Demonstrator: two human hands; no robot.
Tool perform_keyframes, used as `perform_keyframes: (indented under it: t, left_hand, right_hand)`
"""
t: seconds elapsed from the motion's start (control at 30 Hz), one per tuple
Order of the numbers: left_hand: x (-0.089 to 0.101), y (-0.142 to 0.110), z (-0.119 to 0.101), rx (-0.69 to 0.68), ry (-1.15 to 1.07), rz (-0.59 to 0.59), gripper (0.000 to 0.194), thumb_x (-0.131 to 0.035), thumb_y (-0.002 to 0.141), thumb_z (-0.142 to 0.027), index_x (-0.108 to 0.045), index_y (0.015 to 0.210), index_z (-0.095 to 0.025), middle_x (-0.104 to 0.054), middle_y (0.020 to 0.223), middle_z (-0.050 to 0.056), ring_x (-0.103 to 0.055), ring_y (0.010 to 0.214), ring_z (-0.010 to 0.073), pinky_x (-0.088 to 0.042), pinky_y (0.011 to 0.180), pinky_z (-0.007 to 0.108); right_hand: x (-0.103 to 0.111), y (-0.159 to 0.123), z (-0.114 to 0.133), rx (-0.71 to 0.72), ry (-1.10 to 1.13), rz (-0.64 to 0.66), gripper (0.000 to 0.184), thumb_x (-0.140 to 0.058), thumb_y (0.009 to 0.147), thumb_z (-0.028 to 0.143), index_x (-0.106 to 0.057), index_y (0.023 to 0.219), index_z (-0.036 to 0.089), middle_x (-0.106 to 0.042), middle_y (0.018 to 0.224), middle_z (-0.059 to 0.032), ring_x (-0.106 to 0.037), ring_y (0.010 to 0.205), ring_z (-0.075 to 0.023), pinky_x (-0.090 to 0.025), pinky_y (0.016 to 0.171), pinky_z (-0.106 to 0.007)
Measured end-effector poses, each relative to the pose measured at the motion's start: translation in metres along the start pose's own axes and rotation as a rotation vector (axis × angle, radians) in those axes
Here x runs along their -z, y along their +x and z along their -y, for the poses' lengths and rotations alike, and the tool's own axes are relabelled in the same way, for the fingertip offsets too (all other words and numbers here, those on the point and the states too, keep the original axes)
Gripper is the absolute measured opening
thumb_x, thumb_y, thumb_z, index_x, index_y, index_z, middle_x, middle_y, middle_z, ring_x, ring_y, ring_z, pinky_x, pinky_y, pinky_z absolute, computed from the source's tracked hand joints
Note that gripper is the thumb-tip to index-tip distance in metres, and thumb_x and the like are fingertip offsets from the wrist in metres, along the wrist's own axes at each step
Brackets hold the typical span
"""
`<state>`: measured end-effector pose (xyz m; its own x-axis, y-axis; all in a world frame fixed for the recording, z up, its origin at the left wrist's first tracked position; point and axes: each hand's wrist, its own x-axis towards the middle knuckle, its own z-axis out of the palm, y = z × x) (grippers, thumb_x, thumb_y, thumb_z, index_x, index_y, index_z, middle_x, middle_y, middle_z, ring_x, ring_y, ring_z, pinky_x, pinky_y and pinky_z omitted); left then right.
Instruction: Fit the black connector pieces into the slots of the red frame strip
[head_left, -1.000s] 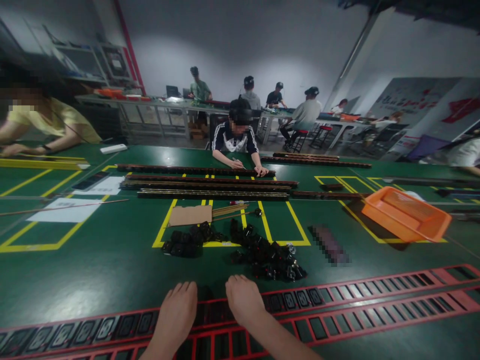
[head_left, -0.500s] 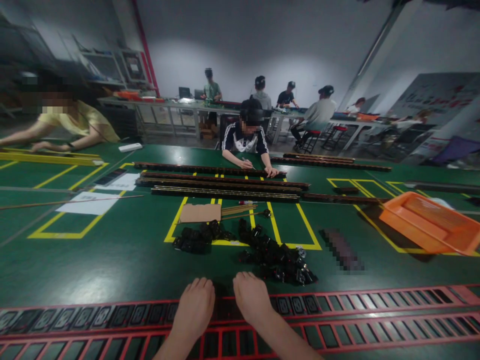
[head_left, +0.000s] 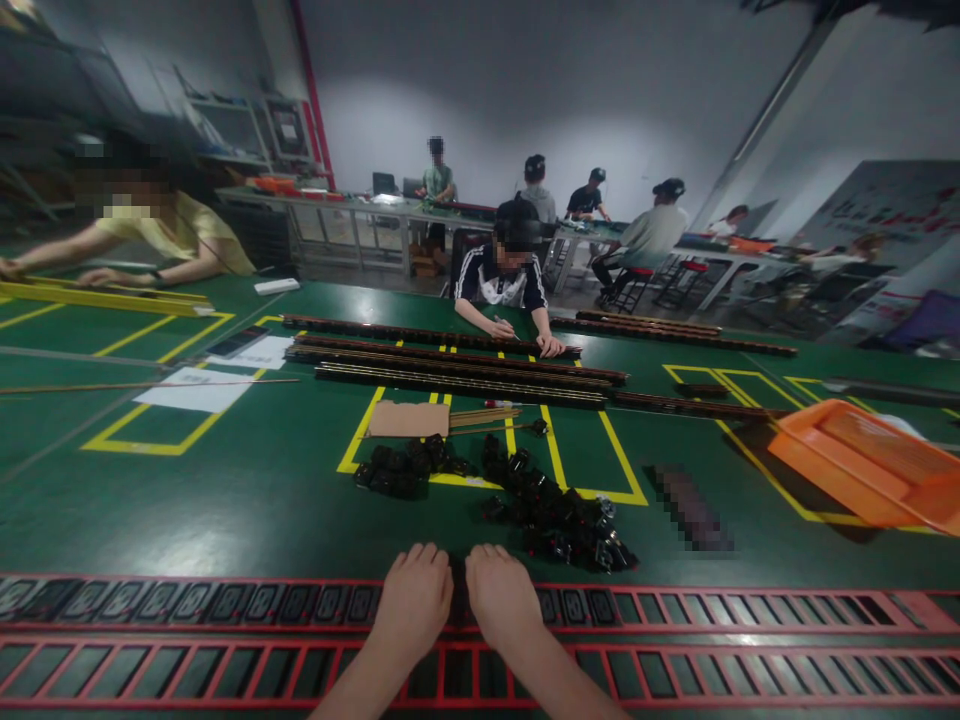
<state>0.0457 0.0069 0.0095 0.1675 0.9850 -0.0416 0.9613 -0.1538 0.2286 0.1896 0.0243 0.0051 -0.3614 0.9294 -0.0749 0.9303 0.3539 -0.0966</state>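
Observation:
A long red slotted frame (head_left: pixel 757 608) runs across the near part of the table, with black square modules (head_left: pixel 262 603) seated in several of its slots. My left hand (head_left: pixel 416 598) bends over this frame, knuckles up and fingers curled down out of sight. Close beside it, my right hand (head_left: pixel 504 600) is curled the same way. Something dark shows in the narrow gap between them, but what the fingers hold is hidden. Just beyond the hands lies a loose heap of black parts (head_left: pixel 555 515), with a smaller pile of black parts (head_left: pixel 401 468) to its left.
A second red slotted frame (head_left: pixel 675 675) lies nearer me. An orange tray (head_left: pixel 847 470) stands at right. Farther off are a cardboard piece (head_left: pixel 409 420), dark long rails (head_left: pixel 465 375) and white paper (head_left: pixel 199 390). A co-worker (head_left: pixel 499 280) sits opposite, another person (head_left: pixel 180 235) at left.
My left hand has moved right, closing most of the gap to my right hand. The view has tilted slightly, so the frames appear more level.

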Motion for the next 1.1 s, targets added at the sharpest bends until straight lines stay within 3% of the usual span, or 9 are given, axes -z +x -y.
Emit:
perform_keyframes:
  t: [0.17, 0.27, 0.37, 0.43, 0.5, 0.6, 0.8, 1.1]
  left_hand:
    - [-0.002, -0.018, 0.005, -0.010, -0.005, -0.037, 0.035, -0.033, 0.099, -0.025, -0.068, 0.093, -0.020, -0.068, 0.096, 0.008, -0.060, 0.095, 0.0247, -0.043, 0.088, 0.041]
    - [-0.014, -0.054, 0.021, -0.075, 0.029, -0.156, 0.038, -0.045, 0.094, -0.033, -0.060, 0.128, -0.026, -0.062, 0.132, 0.008, -0.052, 0.121, 0.0274, -0.033, 0.107, 0.047]
    - [-0.029, -0.084, 0.038, -0.167, 0.133, -0.283, 0.069, -0.057, 0.085, -0.037, -0.038, 0.150, -0.027, -0.040, 0.156, 0.007, -0.032, 0.143, 0.0308, -0.018, 0.118, 0.050]
    - [-0.035, -0.092, 0.045, -0.224, 0.194, -0.336, 0.073, -0.055, 0.085, -0.035, -0.031, 0.154, -0.029, -0.037, 0.158, 0.005, -0.030, 0.145, 0.0293, -0.014, 0.119, 0.049]
    - [-0.037, -0.088, 0.048, -0.250, 0.237, -0.390, 0.071, -0.052, 0.087, -0.032, -0.031, 0.154, -0.026, -0.037, 0.158, 0.005, -0.030, 0.145, 0.0295, -0.012, 0.120, 0.049]
    - [-0.037, -0.072, 0.051, -0.269, 0.257, -0.422, 0.067, -0.051, 0.089, -0.032, -0.035, 0.153, -0.022, -0.038, 0.157, 0.008, -0.033, 0.144, 0.0307, -0.011, 0.120, 0.049]
    - [-0.031, -0.040, 0.055, -0.284, 0.215, -0.399, 0.058, -0.048, 0.091, -0.037, -0.045, 0.148, -0.022, -0.048, 0.150, 0.010, -0.042, 0.138, 0.0313, -0.018, 0.118, 0.050]
    - [-0.013, -0.031, 0.053, -0.219, 0.116, -0.288, 0.055, -0.044, 0.093, -0.034, -0.048, 0.145, -0.017, -0.050, 0.148, 0.014, -0.041, 0.138, 0.0340, -0.022, 0.116, 0.056]
  right_hand:
    - [0.012, -0.010, -0.008, -0.037, 0.055, -0.042, 0.032, -0.035, 0.100, 0.017, -0.065, 0.092, 0.018, -0.068, 0.096, -0.0084, -0.062, 0.095, -0.0245, -0.047, 0.086, -0.039]
    - [0.010, -0.044, -0.027, -0.053, 0.080, -0.125, 0.027, -0.041, 0.099, 0.028, -0.065, 0.112, 0.024, -0.066, 0.116, -0.0085, -0.058, 0.108, -0.0262, -0.043, 0.095, -0.043]
    - [-0.009, -0.091, -0.051, 0.008, 0.007, -0.225, 0.056, -0.053, 0.092, 0.043, -0.044, 0.146, 0.030, -0.048, 0.149, -0.0096, -0.043, 0.134, -0.0338, -0.031, 0.109, -0.052]
    - [-0.025, -0.116, -0.065, 0.050, -0.078, -0.297, 0.073, -0.057, 0.086, 0.050, -0.032, 0.153, 0.033, -0.037, 0.157, -0.0096, -0.036, 0.139, -0.0394, -0.024, 0.110, -0.060]
    - [-0.037, -0.130, -0.073, 0.033, -0.140, -0.348, 0.077, -0.056, 0.086, 0.049, -0.026, 0.155, 0.034, -0.034, 0.158, -0.0094, -0.033, 0.141, -0.0405, -0.018, 0.111, -0.064]
    - [-0.041, -0.129, -0.077, 0.024, -0.188, -0.338, 0.073, -0.051, 0.090, 0.047, -0.023, 0.156, 0.036, -0.030, 0.160, -0.0070, -0.030, 0.145, -0.0372, -0.015, 0.114, -0.062]
    - [-0.031, -0.100, -0.081, 0.011, -0.175, -0.334, 0.068, -0.052, 0.092, 0.048, -0.029, 0.154, 0.034, -0.023, 0.163, -0.0089, -0.023, 0.148, -0.0343, -0.013, 0.116, -0.060]
    - [-0.014, -0.075, -0.100, 0.163, -0.107, -0.215, 0.078, -0.052, 0.089, 0.064, -0.038, 0.152, 0.020, -0.025, 0.161, -0.0158, -0.021, 0.148, -0.0355, -0.012, 0.118, -0.057]
